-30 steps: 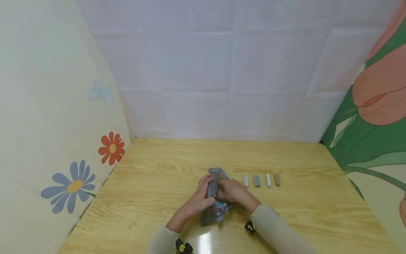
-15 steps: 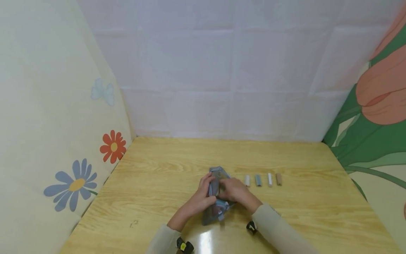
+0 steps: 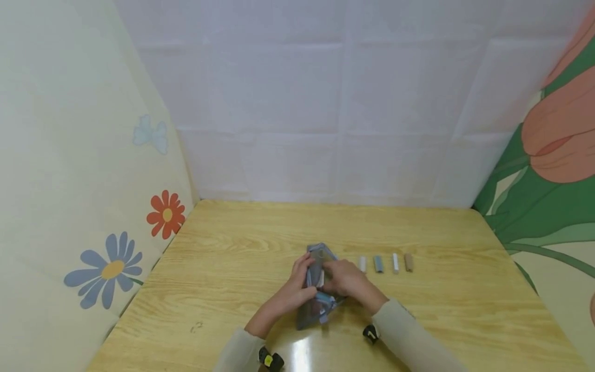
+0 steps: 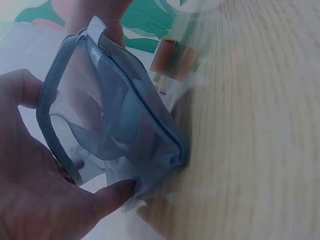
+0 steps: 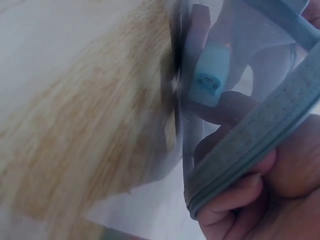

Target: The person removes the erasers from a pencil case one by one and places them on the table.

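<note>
On the worktop (image 3: pixel 232 232), the left grip (image 3: pixel 289 295) holds the mesh pouch (image 4: pixel 120 110) by its rim; slackening could collapse it round the right grip (image 3: pixel 349 279), inside, its hold unclear. Farther right, a sideways pull might knock the pale block (image 3: pixel 363 264).

Can make out what looks like a white "1" on the black wrist device (image 3: pixel 370 334) below the right sleeve (image 3: pixel 413 336). Shows a small dark printed animal-like face on the pale blue block (image 5: pixel 211 75) inside the mesh bag (image 5: pixel 270 40). Bears a faint dark mark (image 3: pixel 199 325) on the table (image 3: pixel 232 227), too unclear to read. Carries dark print, blurred, on the reddish block (image 4: pixel 164 59).
</note>
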Motion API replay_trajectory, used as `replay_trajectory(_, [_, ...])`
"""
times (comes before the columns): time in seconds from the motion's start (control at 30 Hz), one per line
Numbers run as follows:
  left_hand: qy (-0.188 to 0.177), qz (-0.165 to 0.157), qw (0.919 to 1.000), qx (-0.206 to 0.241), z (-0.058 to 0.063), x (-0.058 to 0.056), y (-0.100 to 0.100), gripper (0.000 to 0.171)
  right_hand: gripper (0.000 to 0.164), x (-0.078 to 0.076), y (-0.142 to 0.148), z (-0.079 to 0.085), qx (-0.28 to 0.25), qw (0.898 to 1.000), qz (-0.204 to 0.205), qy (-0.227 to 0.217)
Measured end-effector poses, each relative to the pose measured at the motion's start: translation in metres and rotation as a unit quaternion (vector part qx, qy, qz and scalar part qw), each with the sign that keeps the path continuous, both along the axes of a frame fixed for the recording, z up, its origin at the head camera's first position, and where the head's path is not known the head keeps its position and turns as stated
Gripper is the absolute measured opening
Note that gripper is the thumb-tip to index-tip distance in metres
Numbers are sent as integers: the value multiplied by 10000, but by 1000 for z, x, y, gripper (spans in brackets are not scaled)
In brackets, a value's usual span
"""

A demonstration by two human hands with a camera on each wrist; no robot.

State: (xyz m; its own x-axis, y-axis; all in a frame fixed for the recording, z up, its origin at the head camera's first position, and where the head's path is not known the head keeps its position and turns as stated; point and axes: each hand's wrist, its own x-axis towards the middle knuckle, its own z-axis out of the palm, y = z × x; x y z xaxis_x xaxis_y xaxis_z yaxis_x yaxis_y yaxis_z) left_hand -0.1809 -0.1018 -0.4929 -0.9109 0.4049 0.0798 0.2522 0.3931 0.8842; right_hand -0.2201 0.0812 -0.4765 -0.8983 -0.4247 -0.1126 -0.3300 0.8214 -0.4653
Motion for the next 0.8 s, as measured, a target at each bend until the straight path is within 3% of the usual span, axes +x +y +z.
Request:
replay_trajectory(0.33, [-55, -49, 10000, -14, 1, 1, -1, 85, 59, 6, 3, 7, 87, 9997, -103, -194])
replay_trajectory(0.8, [-50, -137, 9998, -108, 1, 0, -1, 85, 61, 12, 8, 15, 120, 9994, -95, -296])
